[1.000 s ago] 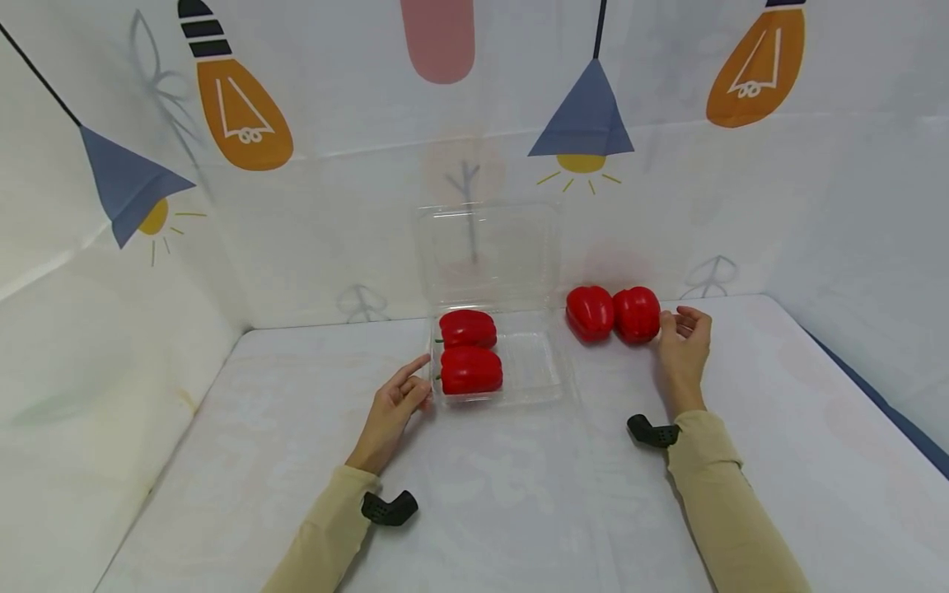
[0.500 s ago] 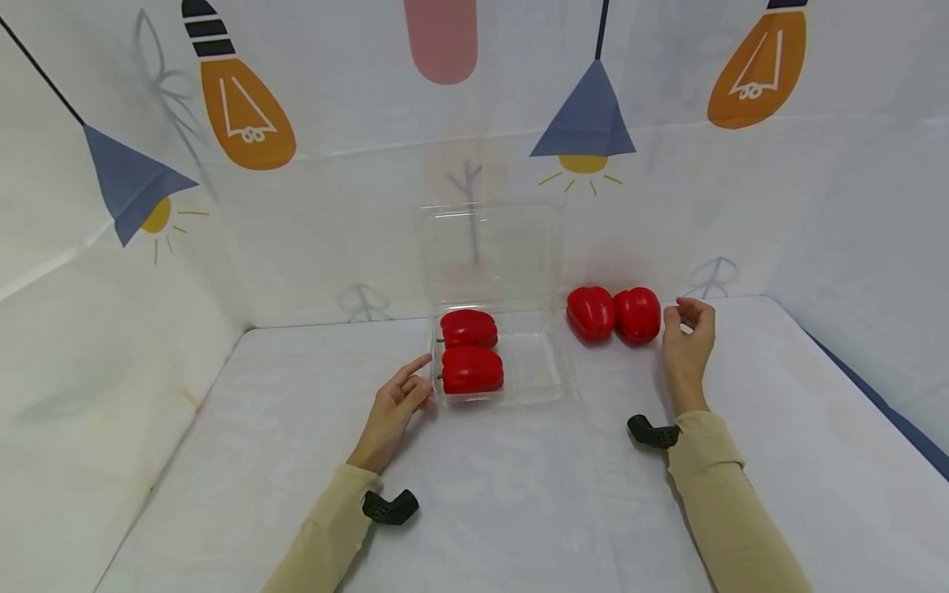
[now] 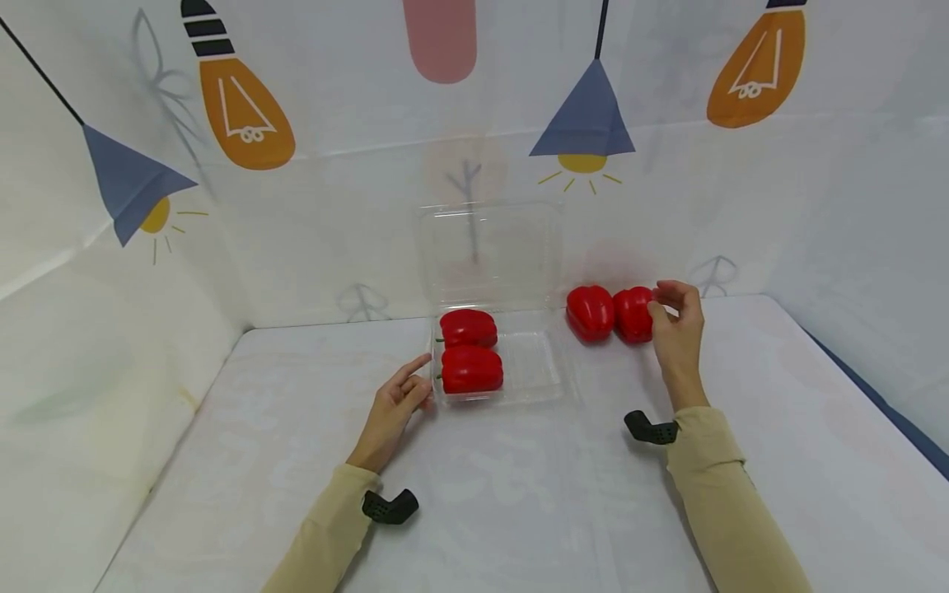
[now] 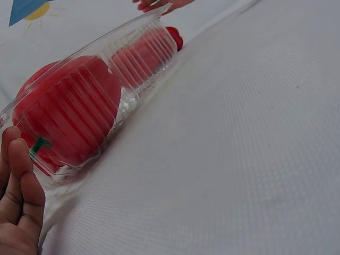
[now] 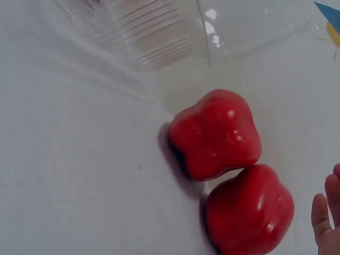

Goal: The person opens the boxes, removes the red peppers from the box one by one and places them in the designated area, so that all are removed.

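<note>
Red pepper (image 3: 631,315) lay on table (image 3: 504,502), against second pepper (image 3: 590,315); seemed light, stiff, slick, best held round its sides. Right grip (image 3: 678,338): part-open, held nothing. Left grip (image 3: 391,410): relaxed, empty, at clear container (image 3: 532,364).

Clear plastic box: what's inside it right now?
Inside the box are two red peppers, side by side on the left; its bottom shows on the right. What lies under the peppers is covered.

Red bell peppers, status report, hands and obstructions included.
Left hand at left side of clear clamshell. Right hand beside rightmost red bell pepper, no grip seen. Two peppers inside, two loose peppers on table. Lid raised, no obstruction seen.
</note>
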A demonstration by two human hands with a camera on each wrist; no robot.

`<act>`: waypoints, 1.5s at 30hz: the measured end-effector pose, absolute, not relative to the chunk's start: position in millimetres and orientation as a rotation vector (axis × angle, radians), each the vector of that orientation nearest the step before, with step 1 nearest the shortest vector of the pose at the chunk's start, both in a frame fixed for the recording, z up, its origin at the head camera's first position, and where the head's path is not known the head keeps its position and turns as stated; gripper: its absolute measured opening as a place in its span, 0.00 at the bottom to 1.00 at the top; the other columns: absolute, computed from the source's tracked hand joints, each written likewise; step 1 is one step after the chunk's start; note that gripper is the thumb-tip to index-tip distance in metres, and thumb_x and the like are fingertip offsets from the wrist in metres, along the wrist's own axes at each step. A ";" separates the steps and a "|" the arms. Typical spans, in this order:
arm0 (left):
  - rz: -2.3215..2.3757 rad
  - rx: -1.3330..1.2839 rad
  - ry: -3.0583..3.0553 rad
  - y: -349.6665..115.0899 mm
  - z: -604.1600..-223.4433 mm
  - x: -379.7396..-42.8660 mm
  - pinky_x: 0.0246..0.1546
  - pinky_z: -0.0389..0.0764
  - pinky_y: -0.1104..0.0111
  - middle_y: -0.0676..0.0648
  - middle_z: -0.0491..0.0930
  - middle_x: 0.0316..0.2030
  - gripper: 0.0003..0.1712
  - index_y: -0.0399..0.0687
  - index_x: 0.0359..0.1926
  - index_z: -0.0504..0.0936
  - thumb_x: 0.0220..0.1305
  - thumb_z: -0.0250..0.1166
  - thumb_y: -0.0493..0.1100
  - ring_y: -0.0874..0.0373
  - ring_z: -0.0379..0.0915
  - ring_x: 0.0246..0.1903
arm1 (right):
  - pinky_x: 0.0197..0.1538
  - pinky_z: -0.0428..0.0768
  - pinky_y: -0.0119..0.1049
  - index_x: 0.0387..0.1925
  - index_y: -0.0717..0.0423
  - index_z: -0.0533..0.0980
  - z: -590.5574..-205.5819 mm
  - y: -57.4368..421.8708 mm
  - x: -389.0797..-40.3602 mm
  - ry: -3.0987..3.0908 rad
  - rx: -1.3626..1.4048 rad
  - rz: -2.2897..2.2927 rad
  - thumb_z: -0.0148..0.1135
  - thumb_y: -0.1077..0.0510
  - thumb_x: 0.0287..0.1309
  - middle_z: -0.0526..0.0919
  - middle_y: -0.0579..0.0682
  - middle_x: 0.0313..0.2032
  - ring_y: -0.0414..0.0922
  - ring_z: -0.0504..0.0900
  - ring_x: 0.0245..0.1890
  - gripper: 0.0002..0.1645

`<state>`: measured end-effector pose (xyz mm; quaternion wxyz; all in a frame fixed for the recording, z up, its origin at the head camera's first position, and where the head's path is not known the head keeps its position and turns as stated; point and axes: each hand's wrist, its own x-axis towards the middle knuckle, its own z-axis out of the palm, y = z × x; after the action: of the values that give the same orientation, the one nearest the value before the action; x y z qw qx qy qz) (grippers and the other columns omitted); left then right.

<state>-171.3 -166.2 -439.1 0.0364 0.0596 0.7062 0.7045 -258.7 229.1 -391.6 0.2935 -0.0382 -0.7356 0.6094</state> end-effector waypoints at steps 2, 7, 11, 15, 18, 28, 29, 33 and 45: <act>2.162 0.185 2.171 -166.4 -440.0 -171.2 0.43 0.77 0.75 0.51 0.75 0.33 0.29 0.52 0.67 0.65 0.66 0.59 0.45 0.61 0.71 0.35 | 0.49 0.70 0.25 0.55 0.55 0.69 -388.5 227.1 -256.8 -1.974 -0.067 1.625 0.49 0.63 0.63 0.74 0.48 0.49 0.36 0.71 0.49 0.18; 2.160 0.198 2.177 -166.5 -441.5 -171.4 0.42 0.78 0.75 0.50 0.75 0.33 0.29 0.52 0.67 0.65 0.66 0.59 0.45 0.62 0.71 0.34 | 0.51 0.70 0.26 0.56 0.55 0.68 -380.9 221.8 -252.3 -2.031 0.006 1.643 0.50 0.63 0.63 0.74 0.39 0.48 0.38 0.71 0.51 0.19; 2.149 0.210 2.184 -166.6 -442.0 -173.0 0.43 0.78 0.75 0.49 0.75 0.34 0.29 0.55 0.67 0.65 0.66 0.60 0.47 0.63 0.72 0.34 | 0.52 0.69 0.24 0.57 0.59 0.68 -376.8 218.0 -250.7 -2.090 0.075 1.656 0.51 0.64 0.63 0.72 0.33 0.45 0.37 0.70 0.51 0.20; 2.154 0.222 2.188 -167.7 -442.8 -173.8 0.42 0.78 0.75 0.50 0.75 0.33 0.29 0.55 0.67 0.65 0.66 0.59 0.47 0.62 0.72 0.34 | 0.52 0.69 0.21 0.56 0.63 0.67 -374.9 212.8 -251.9 -2.167 0.169 1.625 0.50 0.65 0.63 0.73 0.41 0.47 0.36 0.71 0.49 0.20; 2.163 0.228 2.182 -168.3 -443.0 -174.1 0.41 0.78 0.75 0.51 0.75 0.33 0.29 0.54 0.67 0.65 0.66 0.59 0.46 0.63 0.72 0.34 | 0.51 0.70 0.20 0.57 0.65 0.66 -374.3 207.2 -251.6 -2.227 0.270 1.607 0.50 0.65 0.63 0.73 0.53 0.51 0.40 0.73 0.49 0.20; 2.178 0.228 2.157 -168.4 -443.0 -174.1 0.41 0.78 0.75 0.53 0.75 0.33 0.29 0.53 0.67 0.65 0.66 0.60 0.46 0.64 0.72 0.34 | 0.59 0.73 0.55 0.59 0.56 0.65 -377.3 185.1 -242.4 -2.507 0.530 1.450 0.57 0.61 0.62 0.69 0.54 0.59 0.53 0.69 0.59 0.24; 2.178 0.228 2.156 -168.3 -442.6 -173.9 0.42 0.78 0.76 0.53 0.75 0.33 0.29 0.53 0.67 0.64 0.66 0.60 0.46 0.64 0.72 0.34 | 0.59 0.73 0.54 0.59 0.55 0.65 -378.1 183.2 -241.9 -2.520 0.538 1.450 0.57 0.60 0.62 0.70 0.54 0.59 0.52 0.70 0.59 0.24; 2.170 0.219 2.159 -167.8 -442.2 -173.6 0.42 0.78 0.75 0.53 0.76 0.33 0.30 0.53 0.67 0.64 0.66 0.60 0.46 0.64 0.72 0.34 | 0.58 0.75 0.52 0.58 0.52 0.65 -380.7 176.0 -241.0 -2.571 0.572 1.412 0.58 0.57 0.63 0.71 0.53 0.57 0.50 0.71 0.57 0.23; 2.160 0.216 2.171 -167.8 -441.1 -174.1 0.42 0.78 0.75 0.54 0.76 0.32 0.30 0.53 0.67 0.65 0.65 0.60 0.48 0.63 0.72 0.34 | 0.61 0.72 0.53 0.58 0.51 0.64 -385.2 161.3 -238.9 -2.639 0.663 1.384 0.58 0.55 0.62 0.71 0.54 0.57 0.52 0.71 0.57 0.24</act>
<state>-174.1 -167.8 -441.1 0.0360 0.0702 0.7067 0.7031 -238.9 161.3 -385.2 0.0445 0.2169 -0.8636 0.4530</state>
